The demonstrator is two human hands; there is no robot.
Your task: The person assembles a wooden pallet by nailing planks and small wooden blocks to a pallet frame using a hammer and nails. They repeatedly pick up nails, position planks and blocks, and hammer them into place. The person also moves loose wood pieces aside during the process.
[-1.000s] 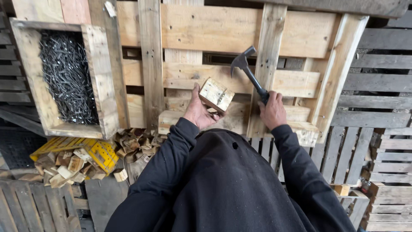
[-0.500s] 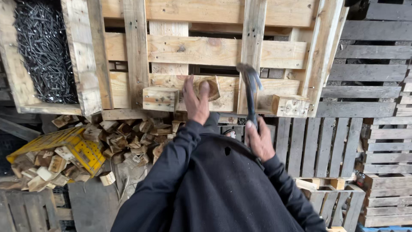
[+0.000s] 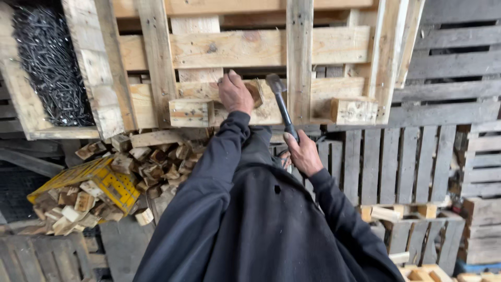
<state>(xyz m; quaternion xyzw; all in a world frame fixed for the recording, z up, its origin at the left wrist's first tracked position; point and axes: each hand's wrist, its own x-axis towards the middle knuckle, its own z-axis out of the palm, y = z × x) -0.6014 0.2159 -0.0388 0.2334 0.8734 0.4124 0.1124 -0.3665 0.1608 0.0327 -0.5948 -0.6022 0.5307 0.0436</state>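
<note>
You stand among stacked grey pallets [image 3: 449,68], bent over a pale wooden pallet [image 3: 250,49] on the bench. Nearest you, your right hand [image 3: 303,155] is wrapped tight around the hammer [image 3: 282,102] handle, its head raised beside the wood block [image 3: 255,91]. Your left hand [image 3: 235,95] clasps that block, pressing it to the pallet board. Best to keep those fingers clear of the head and strike square. Down left, a tipped yellow crate [image 3: 112,183] spills wood offcuts [image 3: 151,156]. Farther left, a wooden box [image 3: 99,68] holds dark nails [image 3: 49,62].
</note>
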